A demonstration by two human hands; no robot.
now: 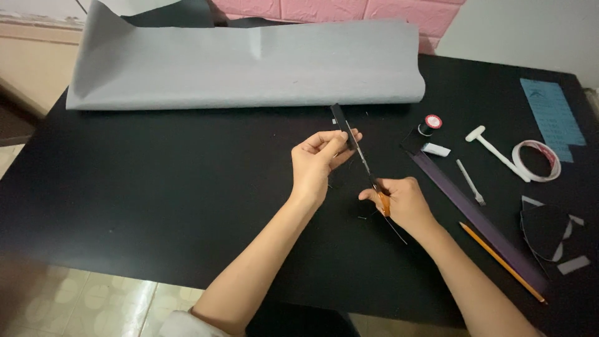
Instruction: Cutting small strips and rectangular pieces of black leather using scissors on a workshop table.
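Pinching a narrow black strip [340, 122] between thumb and fingertips, the left hand [315, 159] holds it tilted above the middle of the black table [156, 187], while the right hand [402, 201] is closed around the orange handles of a pair of scissors [368, 171] whose thin blades run up along the strip. The tabletop is matte and dark, set before a pink brick-patterned wall [349, 9], with pale patterned floor tiles [81, 299] showing below its near edge. Across the far side lies a large grey sheet [249, 65], smooth, its right end curled into a loose roll. Right of the hands sit a small spool of thread [429, 123] with a red top, a white T-shaped tool [496, 150], a ring of tape [536, 161], a long dark ruler [480, 221], a yellow pencil [502, 262], and a curved black cut-out [546, 231] edged with grey tabs. At the far right corner rests a blue printed rectangular card [552, 115]
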